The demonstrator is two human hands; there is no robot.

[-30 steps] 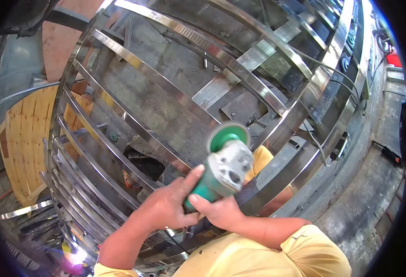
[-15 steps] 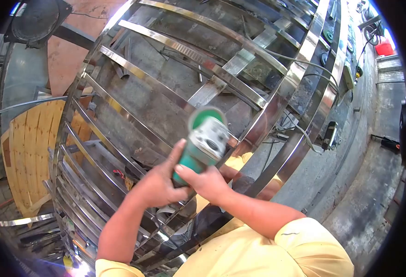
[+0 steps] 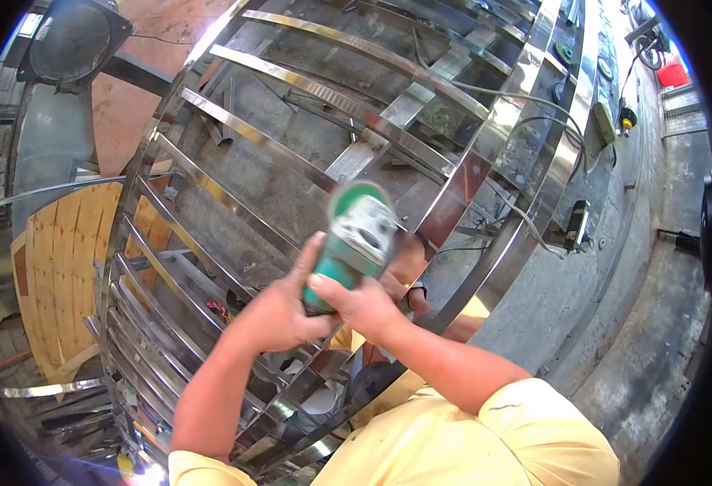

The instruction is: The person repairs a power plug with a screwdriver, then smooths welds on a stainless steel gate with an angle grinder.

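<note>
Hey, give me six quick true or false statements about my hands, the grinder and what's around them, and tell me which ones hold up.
1. The left hand holds the grinder. True.
2. The right hand hangs free. False: the right hand is on the grinder too.
3. The disc sits at the end of the grinder farther from the person. True.
4. The wood panel is at the right edge of the view. False: the wood panel is on the left.
5. Both sleeves are blue. False: the sleeves are yellow.
6. Shiny metal bars show beyond the grinder. True.
</note>
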